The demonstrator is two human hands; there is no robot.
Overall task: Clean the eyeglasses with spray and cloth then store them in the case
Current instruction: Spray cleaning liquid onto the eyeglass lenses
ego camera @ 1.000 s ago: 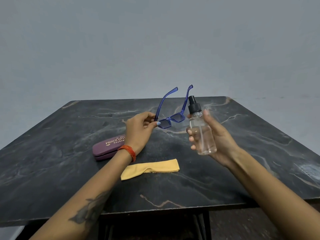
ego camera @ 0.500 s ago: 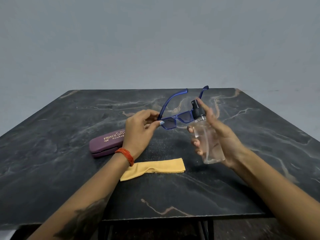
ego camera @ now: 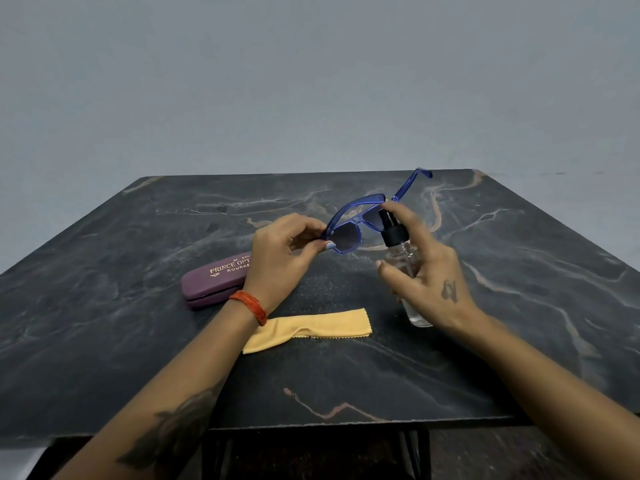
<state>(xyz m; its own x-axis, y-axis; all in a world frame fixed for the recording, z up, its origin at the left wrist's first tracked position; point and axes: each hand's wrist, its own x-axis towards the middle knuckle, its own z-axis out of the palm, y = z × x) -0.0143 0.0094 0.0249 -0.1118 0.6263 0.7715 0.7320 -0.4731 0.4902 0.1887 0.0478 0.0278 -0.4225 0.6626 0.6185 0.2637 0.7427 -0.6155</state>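
My left hand (ego camera: 284, 252) pinches the blue-framed eyeglasses (ego camera: 346, 237) at the left corner of the frame and holds them above the table, arms pointing away from me. My right hand (ego camera: 429, 271) grips a clear spray bottle (ego camera: 401, 251) with a black pump top, tilted with its nozzle close to the right lens. The index finger lies over the pump. A folded yellow cloth (ego camera: 311, 329) lies on the table below my hands. The purple glasses case (ego camera: 214, 280) lies closed to the left, partly behind my left wrist.
The dark marble table (ego camera: 138, 341) has its front edge near me and a black metal frame beneath. A plain grey wall stands behind it.
My right hand turned its back toward me and tilted the bottle's nozzle closer to the lenses. The glasses turned, their arms swinging further right.
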